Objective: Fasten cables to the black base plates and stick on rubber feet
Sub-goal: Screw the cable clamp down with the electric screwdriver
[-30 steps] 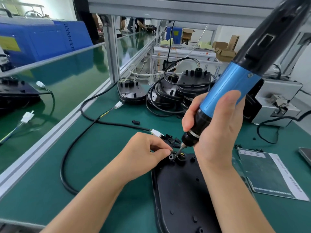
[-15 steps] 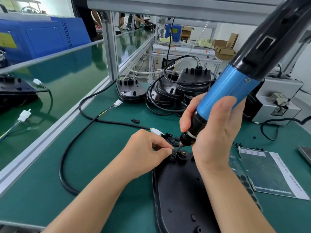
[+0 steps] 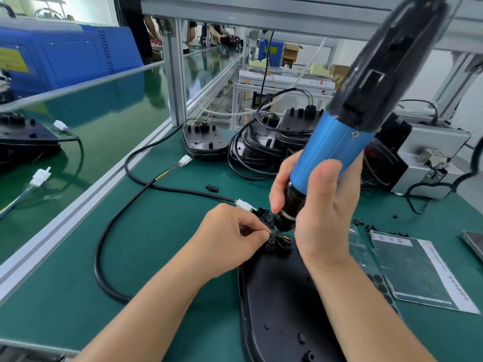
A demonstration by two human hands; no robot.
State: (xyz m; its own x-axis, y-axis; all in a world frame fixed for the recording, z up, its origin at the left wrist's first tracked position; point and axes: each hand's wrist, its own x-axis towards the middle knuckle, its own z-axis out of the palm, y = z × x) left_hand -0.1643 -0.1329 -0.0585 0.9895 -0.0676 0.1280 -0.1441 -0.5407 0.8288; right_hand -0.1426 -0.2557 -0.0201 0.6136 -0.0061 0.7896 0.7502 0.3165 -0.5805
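Head view of a green bench [image 3: 162,257]. A black base plate [image 3: 277,304] lies flat at the near centre, its near end cut off by the lower frame edge. The right hand [image 3: 321,207] is clenched around the blue-and-black electric screwdriver [image 3: 339,142], which tilts up to the right; its bit meets a small black clamp [image 3: 270,245] at the plate's far end. The left hand [image 3: 230,244], directly left of the bit, pinches that clamp between thumb and forefinger, touching the plate's far edge. What the fingertips hold beyond the clamp is too small to make out.

A black cable [image 3: 112,226] loops across the bench to the left and ends in a white connector [image 3: 244,205] just beyond the left hand. A second white connector [image 3: 185,161] lies farther back. A stack of finished base plates [image 3: 261,147] with coiled cables stands at the rear, partly hidden by the screwdriver. A sheet of rubber feet [image 3: 376,280] lies right of the plate, partly covered by the right forearm, beside a printed sheet [image 3: 418,273]. Loose small black parts [image 3: 366,226] are scattered near the sheet. A grey machine [image 3: 431,158] stands at the far right.
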